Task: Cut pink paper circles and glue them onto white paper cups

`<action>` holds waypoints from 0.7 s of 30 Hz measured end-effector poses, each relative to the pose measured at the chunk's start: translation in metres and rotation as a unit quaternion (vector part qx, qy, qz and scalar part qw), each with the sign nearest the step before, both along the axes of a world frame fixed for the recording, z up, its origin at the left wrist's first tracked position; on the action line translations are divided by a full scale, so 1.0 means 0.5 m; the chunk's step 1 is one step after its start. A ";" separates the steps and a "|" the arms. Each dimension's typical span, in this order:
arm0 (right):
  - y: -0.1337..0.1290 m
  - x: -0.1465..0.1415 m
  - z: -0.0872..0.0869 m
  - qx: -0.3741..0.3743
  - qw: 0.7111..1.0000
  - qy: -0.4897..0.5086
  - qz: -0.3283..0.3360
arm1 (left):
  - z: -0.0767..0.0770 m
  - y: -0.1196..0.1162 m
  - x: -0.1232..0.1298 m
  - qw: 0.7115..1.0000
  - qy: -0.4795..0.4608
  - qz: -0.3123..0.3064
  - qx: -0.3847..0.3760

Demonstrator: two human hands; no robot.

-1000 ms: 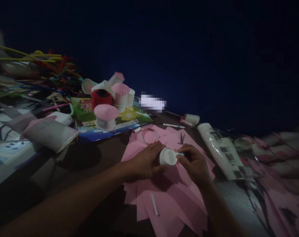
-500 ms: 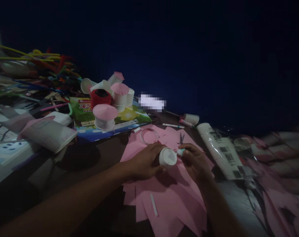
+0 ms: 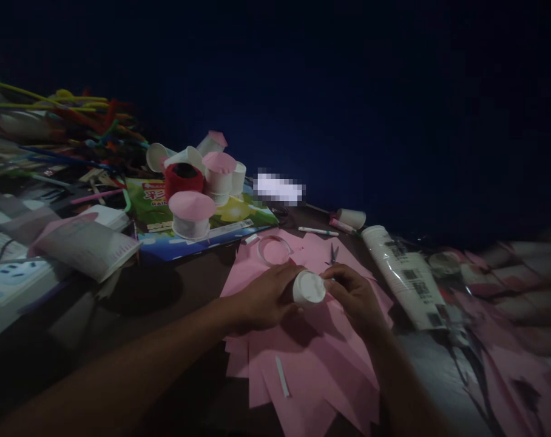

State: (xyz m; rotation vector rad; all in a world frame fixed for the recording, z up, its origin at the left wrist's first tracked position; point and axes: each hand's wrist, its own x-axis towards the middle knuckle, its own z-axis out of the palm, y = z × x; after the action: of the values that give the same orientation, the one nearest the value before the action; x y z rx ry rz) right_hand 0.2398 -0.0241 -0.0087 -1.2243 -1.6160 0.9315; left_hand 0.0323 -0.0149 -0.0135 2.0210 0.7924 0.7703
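Observation:
A white paper cup (image 3: 309,287) is in my left hand (image 3: 270,297), its round end facing up toward me. The fingers of my right hand (image 3: 351,294) are pinched at the cup's right rim; whatever is between them is hidden. Under both hands lie overlapping pink paper sheets (image 3: 303,364). A roll of tape (image 3: 274,250) rests on the sheets just beyond my left hand, and small scissors (image 3: 334,254) lie beyond my right hand. A narrow white strip (image 3: 282,376) is on the paper nearer to me.
Cups with pink tops (image 3: 192,215) and red yarn (image 3: 183,180) stand on a colourful packet (image 3: 148,206) at left. Further left are a power strip (image 3: 11,273) and pipe cleaners (image 3: 88,115). Wrapped stacked cups (image 3: 403,273) lie at right, a marker (image 3: 318,231) behind.
My right hand has moved slightly left to the cup's rim. The small pale-green and white piece seen in its fingers before is now hidden.

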 end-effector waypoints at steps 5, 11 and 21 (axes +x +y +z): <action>-0.001 -0.003 0.004 -0.050 0.999 -0.002 -0.009 | -0.002 0.000 0.001 1.000 -0.003 0.001 -0.003; 0.012 0.012 -0.008 -0.157 0.975 0.152 -0.041 | -0.011 0.004 0.002 1.000 0.027 0.006 0.005; 0.000 0.010 -0.003 -0.118 0.974 0.182 -0.062 | -0.011 0.001 -0.001 1.000 0.000 -0.007 0.006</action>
State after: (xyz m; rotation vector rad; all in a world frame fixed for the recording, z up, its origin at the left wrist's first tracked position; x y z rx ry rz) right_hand 0.2449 -0.0238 -0.0100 -1.2131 -1.1525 1.2128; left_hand 0.0319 -0.0142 -0.0189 2.0352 0.7741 0.7702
